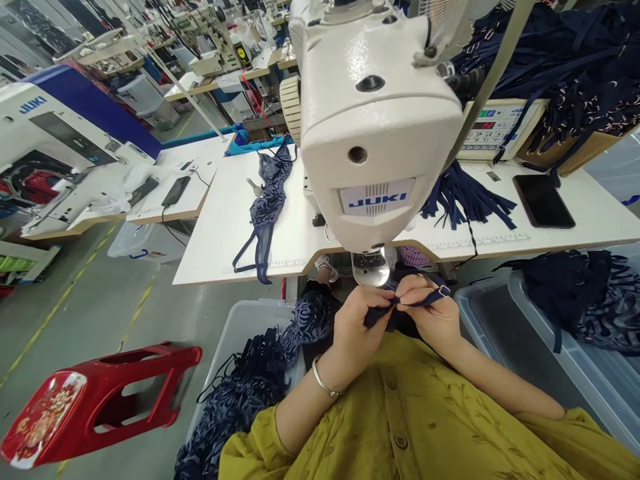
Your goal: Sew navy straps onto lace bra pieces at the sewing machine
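In front of the sewing machine head (pixel 380 133), my left hand (pixel 357 330) pinches a dark navy piece of bra fabric. My right hand (pixel 431 319) grips a navy bra strap (pixel 425 299) with a small metal ring near its outer end. The fingertips of both hands meet where strap and fabric come together. Just above them is the machine's shiny metal guard (pixel 371 268). A patterned bra cup (pixel 310 317) hangs by my left wrist, over the bin's edge; whether it joins the held piece is hidden.
A patterned bra (pixel 270 200) lies on the white table (pixel 215 233). Navy straps (pixel 465 193) and a phone (pixel 544 201) lie to the right. Bins of bras (pixel 240 313) stand either side of me. A red stool (pixel 120 393) is at the left.
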`<state>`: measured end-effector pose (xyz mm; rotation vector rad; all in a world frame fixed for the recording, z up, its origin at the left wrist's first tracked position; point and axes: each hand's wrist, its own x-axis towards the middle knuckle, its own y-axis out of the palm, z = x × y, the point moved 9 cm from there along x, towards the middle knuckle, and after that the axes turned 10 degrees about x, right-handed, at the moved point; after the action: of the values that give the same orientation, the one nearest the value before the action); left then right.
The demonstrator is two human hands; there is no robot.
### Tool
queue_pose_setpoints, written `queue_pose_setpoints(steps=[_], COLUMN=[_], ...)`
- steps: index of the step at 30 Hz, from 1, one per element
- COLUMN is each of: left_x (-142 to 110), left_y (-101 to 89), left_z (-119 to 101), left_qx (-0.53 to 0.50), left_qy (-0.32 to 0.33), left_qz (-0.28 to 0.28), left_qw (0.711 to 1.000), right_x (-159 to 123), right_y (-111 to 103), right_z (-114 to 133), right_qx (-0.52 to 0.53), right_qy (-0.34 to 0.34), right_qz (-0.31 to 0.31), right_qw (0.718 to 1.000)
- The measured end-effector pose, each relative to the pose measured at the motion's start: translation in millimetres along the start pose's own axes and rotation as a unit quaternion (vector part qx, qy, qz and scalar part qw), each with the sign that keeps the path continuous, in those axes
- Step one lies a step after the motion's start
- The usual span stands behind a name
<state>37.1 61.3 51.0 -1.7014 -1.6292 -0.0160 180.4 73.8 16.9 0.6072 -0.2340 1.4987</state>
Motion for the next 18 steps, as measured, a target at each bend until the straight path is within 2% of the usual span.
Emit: queue_pose_setpoints(steps=[4,9,14,18], left_x=[-2.6,-6.4,-9.1,-8.7], left_y=[-0.3,2.9,5.3,4.7], left_z=[-3.4,-2.9,-0.4,1.0], left_qx=[0.028,0.050,0.034,0.011], left_qy=[0.022,0.021,0.006,-0.002], left_qz=[-0.009,0.008,0.024,0.013], left_qw=[0.999,0.998,0.999,1.000], right_x=[1.6,0.6,-3.7,-1.4], right_y=[-1.0,-2.2,-5.6,-1.6], right_z=[3.7,6.5,4.1,5.5], right_qx=[-0.020,-0.079,-0.111,-0.095], right_qy=[-0.016,-0.018,-0.018,-0.016], right_qz=[0.009,0.025,0.016,0.032], right_qw=[1.000,0.996,0.994,0.995])
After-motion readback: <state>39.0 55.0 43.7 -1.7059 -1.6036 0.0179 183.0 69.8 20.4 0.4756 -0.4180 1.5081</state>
